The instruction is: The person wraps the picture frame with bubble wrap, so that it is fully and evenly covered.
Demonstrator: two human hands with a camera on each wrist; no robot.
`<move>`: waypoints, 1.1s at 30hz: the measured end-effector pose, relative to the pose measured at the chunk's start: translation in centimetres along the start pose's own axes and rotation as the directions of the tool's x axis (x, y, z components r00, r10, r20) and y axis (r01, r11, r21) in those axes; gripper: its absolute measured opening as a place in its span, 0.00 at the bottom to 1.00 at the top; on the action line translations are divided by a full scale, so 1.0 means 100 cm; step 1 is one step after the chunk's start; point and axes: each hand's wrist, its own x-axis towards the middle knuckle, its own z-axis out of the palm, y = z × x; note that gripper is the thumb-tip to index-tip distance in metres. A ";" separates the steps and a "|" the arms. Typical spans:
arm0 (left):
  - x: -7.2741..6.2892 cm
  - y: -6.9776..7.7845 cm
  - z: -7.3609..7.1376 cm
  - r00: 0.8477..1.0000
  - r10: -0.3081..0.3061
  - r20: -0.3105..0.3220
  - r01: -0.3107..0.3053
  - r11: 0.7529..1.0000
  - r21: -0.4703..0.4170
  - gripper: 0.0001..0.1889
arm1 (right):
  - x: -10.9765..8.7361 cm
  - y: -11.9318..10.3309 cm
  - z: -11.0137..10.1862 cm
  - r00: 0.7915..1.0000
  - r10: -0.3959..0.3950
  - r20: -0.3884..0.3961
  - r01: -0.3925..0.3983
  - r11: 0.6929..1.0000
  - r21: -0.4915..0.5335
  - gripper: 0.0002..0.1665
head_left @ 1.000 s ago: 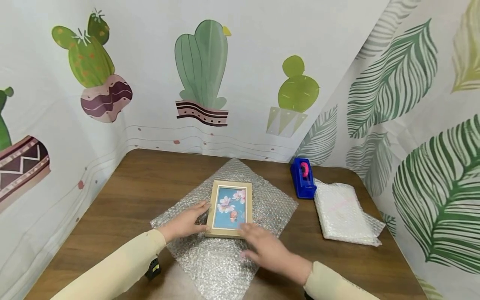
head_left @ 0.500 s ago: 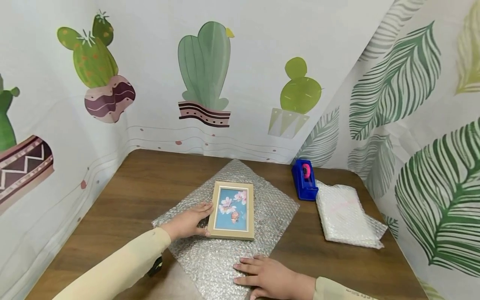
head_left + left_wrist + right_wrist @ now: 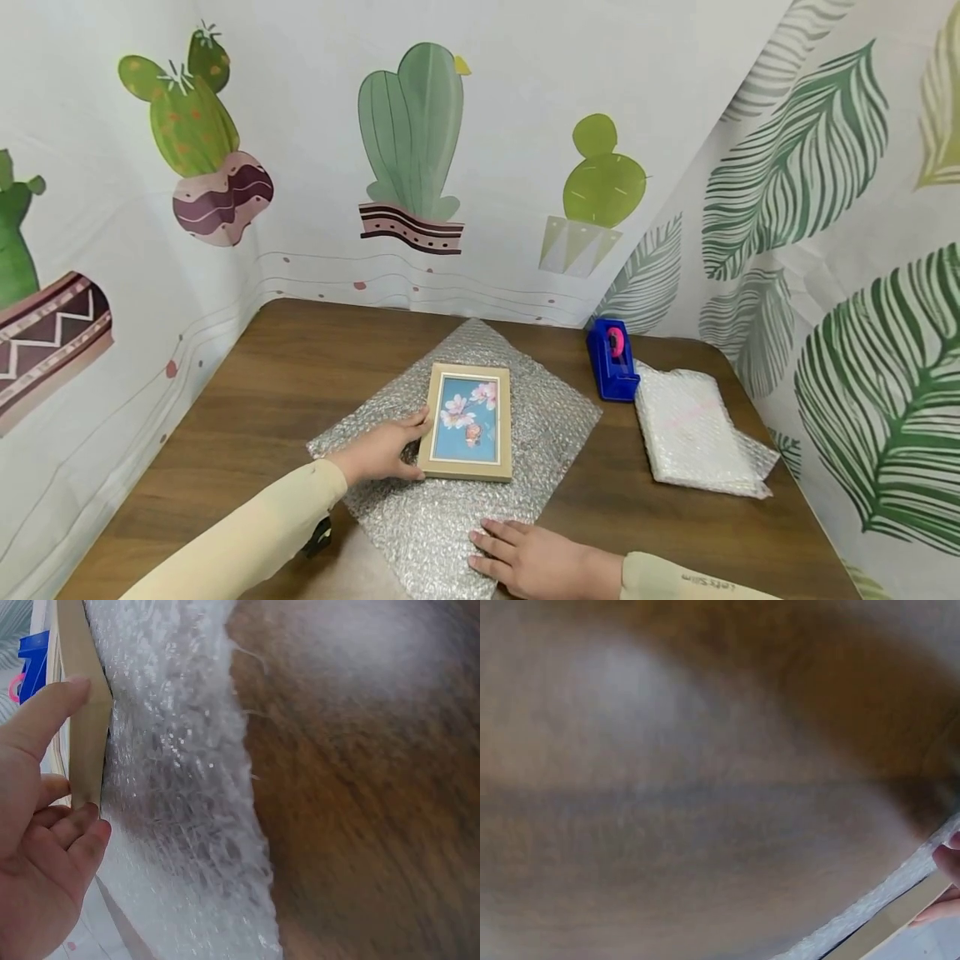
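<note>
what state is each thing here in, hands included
Bubble wrap sheet: unfolded, spread out
Picture frame: face up on that sheet
Tape dispenser: upright, pink roll inside
White package: bubble-wrapped, lying flat
Left hand: holding the frame's left side
Right hand: resting on the sheet, fingers extended

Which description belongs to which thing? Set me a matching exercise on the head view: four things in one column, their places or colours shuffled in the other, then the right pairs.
Things
1. picture frame
2. tape dispenser
3. bubble wrap sheet
4. wrapped packet

Descriptions
A. spread out beneath another of the four
B. nearest of the four to the right edge of the table
C. tan-bordered, lying face up
D. blue and pink

Right pairs: 1-C, 2-D, 3-A, 4-B
</note>
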 end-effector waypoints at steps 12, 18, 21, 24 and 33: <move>-0.006 0.003 0.000 1.000 -0.023 0.020 0.024 1.000 -0.015 0.45 | 0.014 0.004 0.008 0.858 0.297 -0.419 -0.166 0.932 0.322 0.10; -0.006 0.000 -0.001 1.000 0.000 0.020 0.000 1.000 -0.004 0.42 | 0.032 0.019 -0.001 0.605 0.676 -0.421 -0.411 0.717 0.563 0.11; -0.005 0.000 -0.002 1.000 0.027 -0.009 -0.027 0.999 0.034 0.34 | 0.040 0.028 -0.005 0.480 0.830 -0.283 -0.493 0.522 0.696 0.14; -0.002 0.001 -0.003 1.000 0.017 -0.024 -0.016 0.999 0.040 0.28 | 0.047 0.038 -0.008 0.424 0.884 -0.196 -0.544 0.422 0.725 0.14; 0.009 0.003 -0.013 0.999 -0.014 0.037 0.014 1.000 -0.009 0.29 | 0.064 0.068 0.003 0.424 0.873 -0.242 -0.638 0.478 0.604 0.09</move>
